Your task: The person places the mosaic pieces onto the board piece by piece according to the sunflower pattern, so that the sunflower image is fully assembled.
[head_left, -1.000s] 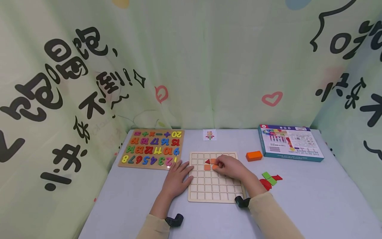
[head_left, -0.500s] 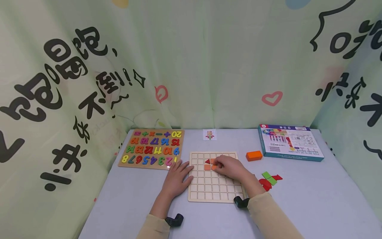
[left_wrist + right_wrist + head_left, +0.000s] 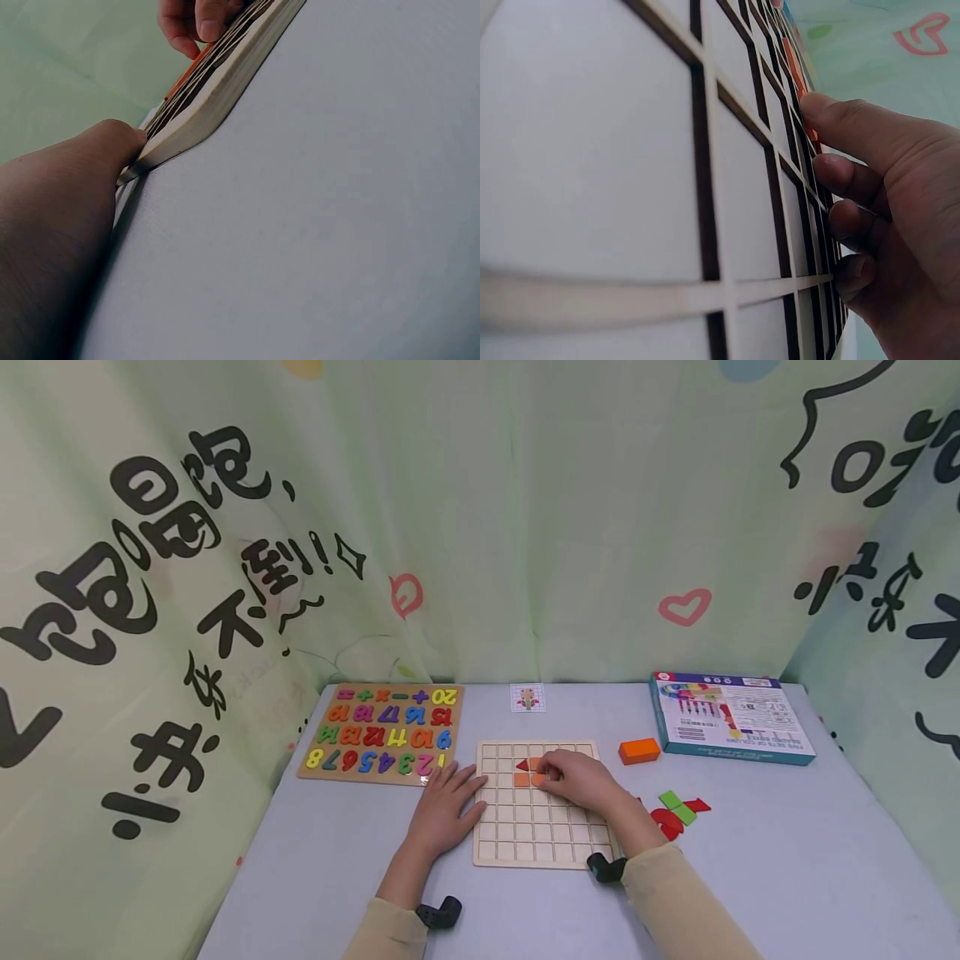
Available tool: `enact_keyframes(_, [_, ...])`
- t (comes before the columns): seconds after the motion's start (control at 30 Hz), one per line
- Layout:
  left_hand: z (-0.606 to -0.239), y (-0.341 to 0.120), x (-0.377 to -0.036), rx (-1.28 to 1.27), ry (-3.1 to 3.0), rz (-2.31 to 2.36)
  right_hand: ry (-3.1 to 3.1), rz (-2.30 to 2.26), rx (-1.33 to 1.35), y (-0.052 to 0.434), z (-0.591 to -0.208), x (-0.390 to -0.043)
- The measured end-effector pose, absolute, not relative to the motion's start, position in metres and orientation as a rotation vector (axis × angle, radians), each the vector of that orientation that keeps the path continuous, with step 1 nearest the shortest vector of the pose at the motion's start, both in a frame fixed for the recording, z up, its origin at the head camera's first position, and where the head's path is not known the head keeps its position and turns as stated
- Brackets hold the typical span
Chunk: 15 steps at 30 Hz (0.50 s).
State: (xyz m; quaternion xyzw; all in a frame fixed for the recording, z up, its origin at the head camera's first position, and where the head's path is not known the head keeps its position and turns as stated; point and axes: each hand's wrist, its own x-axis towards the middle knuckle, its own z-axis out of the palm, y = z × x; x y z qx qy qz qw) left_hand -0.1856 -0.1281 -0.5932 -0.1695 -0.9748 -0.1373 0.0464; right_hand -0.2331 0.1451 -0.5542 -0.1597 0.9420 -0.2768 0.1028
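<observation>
Your right hand [image 3: 581, 781] lies on the upper middle of the wooden grid board [image 3: 542, 835], its fingers curled down over an orange piece [image 3: 537, 780]. The fingertips press that piece into a cell directly beneath and just ahead of them. The right wrist view shows the fingertips [image 3: 838, 124] bent onto the grid lines with orange visible at their tips. You cannot tell from any view whether the piece is pinched or only pressed flat.

The orange piece touches an orange square [image 3: 522, 780] on its left. A red triangle [image 3: 522, 765] sits one cell farther from you, pointing left. The row of orange pieces runs left to right across the board, so the piece lies at the fingertips, toward the board's far edge.

Your left hand [image 3: 444, 808] rests flat with fingers straight and spread, its fingertips against the board's left edge. The left wrist view shows the hand [image 3: 67, 217] butted against the board's corner [image 3: 191, 127]. The right hand is the nearer one to the orange piece.

The board lies flat on a pale grey table [image 3: 750, 877]. To its right lie loose green and red pieces [image 3: 678, 810], an orange block [image 3: 639, 750] and a printed box [image 3: 729, 717]. A number puzzle [image 3: 382, 733] lies to the left, and a small pattern card [image 3: 527, 697] lies beyond the board. Green printed curtains [image 3: 480, 527] enclose the table on three sides.
</observation>
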Motion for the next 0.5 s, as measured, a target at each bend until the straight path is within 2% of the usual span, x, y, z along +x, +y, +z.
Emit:
enact_keyframes(0.27, [-0.593,-0.128,-0.185,-0.523,-2.972,-0.408,2.716,-0.944,-0.490,0.163,-0.545,-0.231])
enact_keyframes(0.5, [-0.591,-0.128,-0.185,-0.521,-2.973,-0.431,2.694,-0.962,-0.309,0.207,-0.526,-0.224])
